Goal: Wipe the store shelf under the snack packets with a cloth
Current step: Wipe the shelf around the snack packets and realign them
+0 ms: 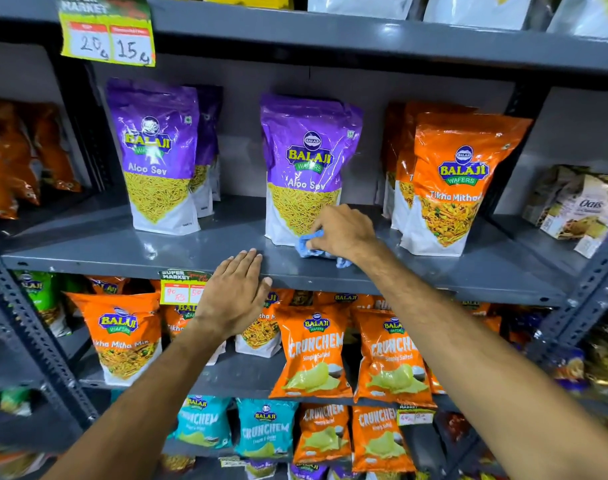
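Observation:
A grey metal shelf (205, 237) carries purple Aloo Sev packets, one at the left (157, 157) and one in the middle (304, 164), and orange Tikha Mitha packets (458, 181) at the right. My right hand (344, 233) is shut on a blue cloth (311, 249), pressed on the shelf just in front of the middle purple packet's lower right corner. My left hand (235, 292) lies flat with fingers together, its fingertips on the shelf's front edge, holding nothing.
A price tag (181, 287) hangs on the shelf's front lip beside my left hand. Orange and teal Crunchem packets (313, 348) fill the shelves below. Oats boxes (579, 206) stand at the right. A perforated upright post (586, 289) borders the right side.

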`<state>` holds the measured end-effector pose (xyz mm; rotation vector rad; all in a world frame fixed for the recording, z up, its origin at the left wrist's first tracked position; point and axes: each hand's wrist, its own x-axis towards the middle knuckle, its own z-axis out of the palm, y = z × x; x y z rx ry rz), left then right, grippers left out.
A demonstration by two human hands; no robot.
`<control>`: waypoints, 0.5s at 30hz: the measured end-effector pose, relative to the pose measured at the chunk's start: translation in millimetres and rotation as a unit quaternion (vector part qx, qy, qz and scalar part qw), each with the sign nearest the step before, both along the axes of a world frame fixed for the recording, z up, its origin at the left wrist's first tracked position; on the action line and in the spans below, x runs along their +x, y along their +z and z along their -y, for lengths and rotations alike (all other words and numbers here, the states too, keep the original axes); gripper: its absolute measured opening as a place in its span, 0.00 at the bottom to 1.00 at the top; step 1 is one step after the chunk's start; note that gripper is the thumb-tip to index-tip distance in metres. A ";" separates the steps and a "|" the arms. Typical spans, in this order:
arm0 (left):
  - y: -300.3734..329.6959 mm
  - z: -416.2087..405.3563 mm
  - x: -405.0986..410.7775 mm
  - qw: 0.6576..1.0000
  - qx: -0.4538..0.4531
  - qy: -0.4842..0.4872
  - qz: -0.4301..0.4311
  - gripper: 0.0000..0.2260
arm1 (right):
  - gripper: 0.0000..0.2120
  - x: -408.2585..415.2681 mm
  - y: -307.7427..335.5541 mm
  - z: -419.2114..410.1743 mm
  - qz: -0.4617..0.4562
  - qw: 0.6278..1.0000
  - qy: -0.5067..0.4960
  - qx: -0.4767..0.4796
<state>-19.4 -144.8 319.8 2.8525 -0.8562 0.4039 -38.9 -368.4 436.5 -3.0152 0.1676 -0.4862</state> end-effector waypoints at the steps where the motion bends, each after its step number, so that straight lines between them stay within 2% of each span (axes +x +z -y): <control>1: 0.1 0.3 -0.5 1.000 -0.003 0.001 -0.003 0.31 | 0.16 -2.5 -1.5 9.4 -0.002 1.000 -0.022 -0.007; 4: 0.4 5.0 -2.4 1.000 -0.017 0.009 -0.014 0.31 | 0.14 -10.4 -1.6 43.7 0.015 0.997 -0.079 0.001; 8: 7.1 35.1 -3.8 1.000 -0.028 -0.007 -0.005 0.31 | 0.12 -4.3 4.4 77.7 0.118 0.982 -0.124 0.083; 12: 7.1 69.8 -7.1 1.000 -0.023 0.004 0.015 0.31 | 0.10 29.5 -2.3 87.0 0.110 0.983 -0.127 0.079; 15: 0.2 75.0 -7.3 0.999 -0.011 0.018 0.026 0.36 | 0.10 61.5 -10.0 90.6 0.101 0.983 -0.135 0.067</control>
